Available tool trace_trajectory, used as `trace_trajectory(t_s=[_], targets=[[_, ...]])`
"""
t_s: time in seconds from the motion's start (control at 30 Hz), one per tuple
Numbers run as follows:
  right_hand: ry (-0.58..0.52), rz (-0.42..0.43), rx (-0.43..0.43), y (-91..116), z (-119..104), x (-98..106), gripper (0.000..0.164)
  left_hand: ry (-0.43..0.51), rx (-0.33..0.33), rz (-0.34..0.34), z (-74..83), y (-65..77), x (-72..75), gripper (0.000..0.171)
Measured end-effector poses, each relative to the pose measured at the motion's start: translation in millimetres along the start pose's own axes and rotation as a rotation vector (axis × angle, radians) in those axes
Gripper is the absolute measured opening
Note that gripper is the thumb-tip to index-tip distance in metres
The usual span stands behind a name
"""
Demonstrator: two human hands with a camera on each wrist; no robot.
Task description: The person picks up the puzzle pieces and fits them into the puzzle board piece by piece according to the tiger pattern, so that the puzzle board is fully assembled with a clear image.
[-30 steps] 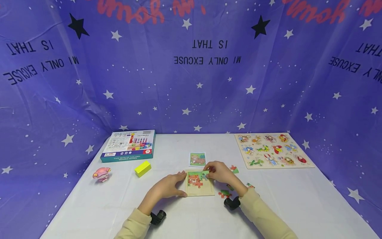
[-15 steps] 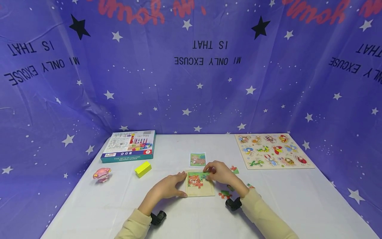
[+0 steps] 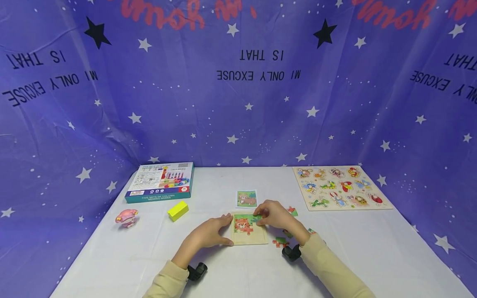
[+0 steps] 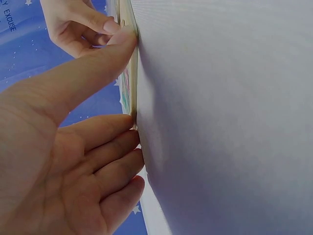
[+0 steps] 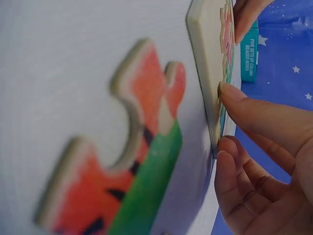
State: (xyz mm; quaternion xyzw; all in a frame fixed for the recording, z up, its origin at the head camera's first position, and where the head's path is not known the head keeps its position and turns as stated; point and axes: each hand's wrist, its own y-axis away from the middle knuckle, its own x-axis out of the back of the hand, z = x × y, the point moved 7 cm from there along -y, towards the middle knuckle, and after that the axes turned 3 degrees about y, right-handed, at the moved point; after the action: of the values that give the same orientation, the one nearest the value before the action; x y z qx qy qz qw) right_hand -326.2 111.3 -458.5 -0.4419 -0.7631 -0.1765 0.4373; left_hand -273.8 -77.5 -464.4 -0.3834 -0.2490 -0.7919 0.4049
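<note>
A wooden puzzle tray (image 3: 243, 239) lies flat between both hands, with joined tiger-face pieces (image 3: 243, 225) in its upper left. My left hand (image 3: 209, 231) rests along the tray's left edge; in the left wrist view its thumb and extended fingertips touch the rim. At the tray's upper right, my right hand (image 3: 275, 215) pinches a green and blue jigsaw piece (image 3: 256, 219) beside the tiger face. Fingers partly hide that piece. Several loose jigsaw pieces lie right of the tray, including a red and green one (image 5: 146, 132), large in the right wrist view.
Behind the tray lies a small picture card (image 3: 246, 198). A yellow block (image 3: 178, 211), a pink toy figure (image 3: 127, 217) and a flat bead-set box (image 3: 160, 182) are on the left. An insect peg board (image 3: 340, 188) lies at the back right.
The right hand's piece has settled from a slight turn into line with the tray's upper right, next to the tiger face. The left hand has stayed put.
</note>
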Motion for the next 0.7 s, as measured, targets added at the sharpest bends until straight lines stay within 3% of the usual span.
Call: trace_trajectory(t_s=[0.47,0.7], targets=[[-0.014,0.004,-0.020,0.4,3.2,-1.7,0.022,-0.006,-0.001,-0.002,-0.3,-0.3,-0.2,0.083],[-0.059,0.011,0.033,7.0,1.1,1.2,0.025,0.005,0.005,-0.006,-0.4,-0.3,-0.9,0.083]])
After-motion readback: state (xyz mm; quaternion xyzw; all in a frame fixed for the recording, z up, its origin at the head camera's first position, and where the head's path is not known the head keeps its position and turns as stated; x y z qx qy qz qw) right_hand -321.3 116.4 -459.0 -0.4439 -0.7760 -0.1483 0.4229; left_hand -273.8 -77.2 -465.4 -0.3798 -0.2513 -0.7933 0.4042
